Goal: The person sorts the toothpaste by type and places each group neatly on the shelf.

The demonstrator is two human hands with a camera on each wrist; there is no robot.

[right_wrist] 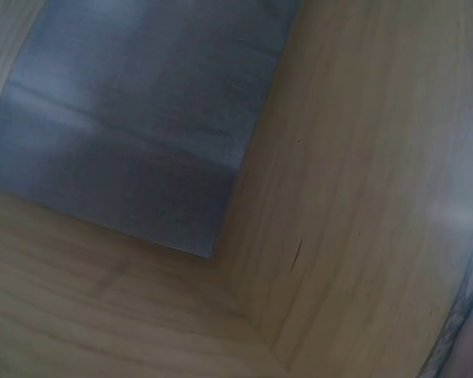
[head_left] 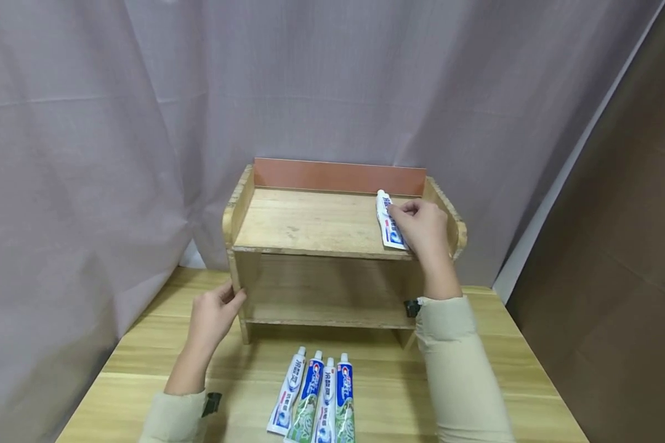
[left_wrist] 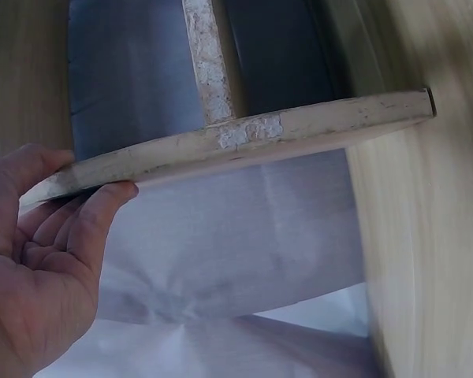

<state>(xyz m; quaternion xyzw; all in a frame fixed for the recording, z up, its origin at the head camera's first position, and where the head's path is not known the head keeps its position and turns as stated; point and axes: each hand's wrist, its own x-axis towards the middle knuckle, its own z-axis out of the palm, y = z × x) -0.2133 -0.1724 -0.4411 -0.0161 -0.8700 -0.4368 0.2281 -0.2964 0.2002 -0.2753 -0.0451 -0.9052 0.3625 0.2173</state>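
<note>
In the head view a white and blue toothpaste tube (head_left: 386, 223) lies on the top board of a wooden shelf (head_left: 299, 224), toward its right end, cap to the back. My right hand (head_left: 423, 231) holds this tube by its right side with thumb and fingers. Low on the shelf's left side panel, my left hand (head_left: 213, 317) grips the edge. The left wrist view shows my left hand (left_wrist: 51, 244) with thumb and fingers on either side of the panel (left_wrist: 173, 153). Only shelf wood (right_wrist: 347, 181) and grey cloth show clearly in the right wrist view.
Four toothpaste tubes, two white (head_left: 288, 391) (head_left: 326, 403) and two blue and green (head_left: 308, 400) (head_left: 345, 400), lie side by side on the wooden table (head_left: 122, 394) before the shelf. A reddish-brown strip (head_left: 332, 175) backs the top board. Grey curtain (head_left: 321, 80) hangs behind.
</note>
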